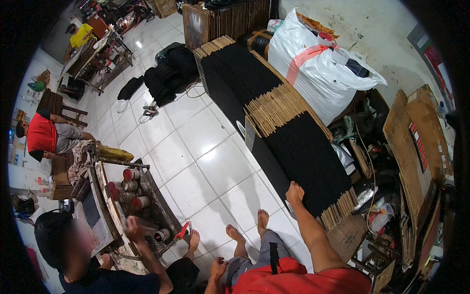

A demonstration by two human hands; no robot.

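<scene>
A long stack of thin boards covered in black cloth stands on edge, with bare tan board ends sticking out at its near end. My right hand reaches forward with fingers curled over the upper edge of the nearest black cloth-covered board. Just below that hand a white patch shows on the board's side. Close to my body, beside my grey shorts, my left hand is raised with its fingers curled in. What it holds, if anything, cannot be made out.
At left, a person in dark clothing works at a bench holding several paint tins. Farther off, someone in red sits. Black cloth lies on the tiled floor. A white sack and cardboard stand at right.
</scene>
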